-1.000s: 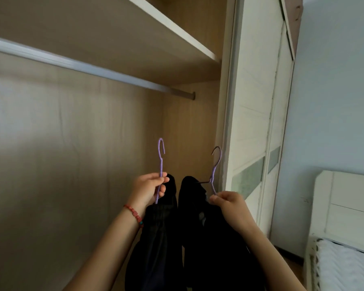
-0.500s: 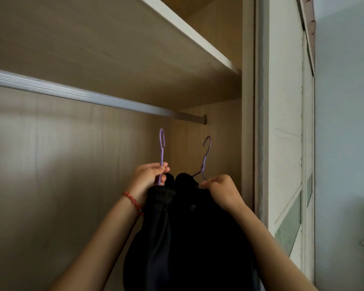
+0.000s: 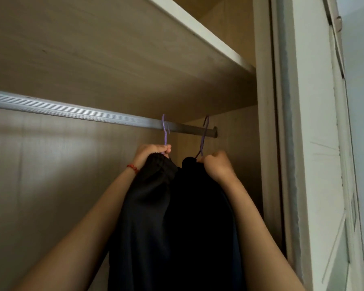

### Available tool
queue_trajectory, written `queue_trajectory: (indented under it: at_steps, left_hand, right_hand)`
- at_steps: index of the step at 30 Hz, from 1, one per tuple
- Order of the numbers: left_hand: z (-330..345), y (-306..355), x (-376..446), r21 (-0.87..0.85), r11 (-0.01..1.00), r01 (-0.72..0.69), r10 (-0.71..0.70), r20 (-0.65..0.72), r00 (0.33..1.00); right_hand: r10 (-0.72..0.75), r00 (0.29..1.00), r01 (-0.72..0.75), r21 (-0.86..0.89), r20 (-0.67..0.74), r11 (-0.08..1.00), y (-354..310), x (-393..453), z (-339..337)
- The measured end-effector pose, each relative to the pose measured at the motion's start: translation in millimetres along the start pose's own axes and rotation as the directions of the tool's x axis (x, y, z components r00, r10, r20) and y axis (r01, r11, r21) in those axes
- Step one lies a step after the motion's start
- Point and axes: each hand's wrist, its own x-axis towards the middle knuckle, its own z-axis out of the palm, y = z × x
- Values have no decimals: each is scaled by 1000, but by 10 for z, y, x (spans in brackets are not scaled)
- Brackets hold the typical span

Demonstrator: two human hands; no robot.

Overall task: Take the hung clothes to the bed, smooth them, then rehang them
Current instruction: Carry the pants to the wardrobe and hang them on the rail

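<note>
1. Two dark clothes hung side by side in the wardrobe, the left garment and the right garment, each on a purple hanger.
2. The left hand was clenched round the neck of the left hanger, whose hook lay at the rail. I could not tell if it sat fully over the rail.
3. The right hand was clenched round the neck of the right hanger, whose hook showed by the rail's end bracket.
4. A hook that only leaned on the rail could slip off when let go, and the garment would fall.
5. The right hook could catch on the bracket.
6. The shelf sat close above the rail, so there was little room to lift the hooks.
7. The wardrobe frame stood just beside the right hand, and a red bracelet was on the left wrist.
</note>
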Motion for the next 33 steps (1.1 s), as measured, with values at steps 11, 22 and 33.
queue_trajectory:
  at_steps: [11,22,33]
  left_hand:
    - [-12,326,429,220,968,-118,166,-217,962]
    - [-232,94,297,262,959,-113,207,-366,907]
    - [-405,-34,-22,322,941,-102,221,-360,906]
  right_hand:
    - [-170,985,170,-89,10,981,-62,662,293]
    - [-236,963,258,-189,131,947,8,740,567]
    - [-240,968,250,-200,74,947,336,649,705]
